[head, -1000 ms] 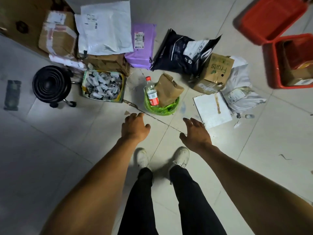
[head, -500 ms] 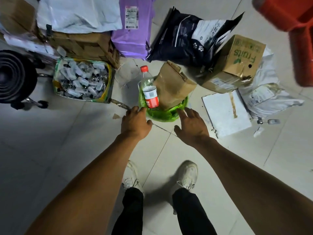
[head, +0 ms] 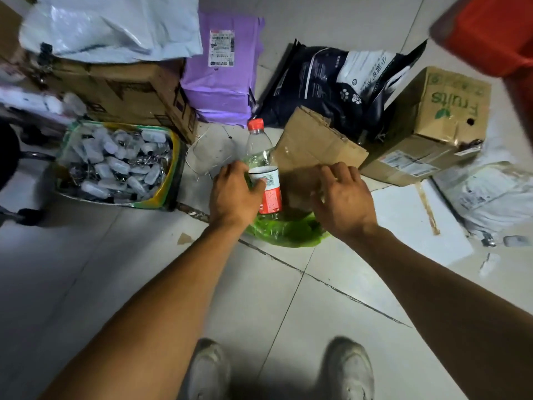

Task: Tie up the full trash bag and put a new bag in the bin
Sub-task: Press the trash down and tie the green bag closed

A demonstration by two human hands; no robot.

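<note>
Green trash bag [head: 288, 232], red-capped bottle [head: 261, 163], purple parcel [head: 222, 82].

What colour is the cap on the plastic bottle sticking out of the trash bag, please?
Red, seen clearly in the head view: the cap tops the clear plastic bottle standing in the green trash bag.

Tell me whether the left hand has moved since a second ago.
Yes. The left hand has gone forward from the bare floor to the bottle standing in the green trash bag.
</note>
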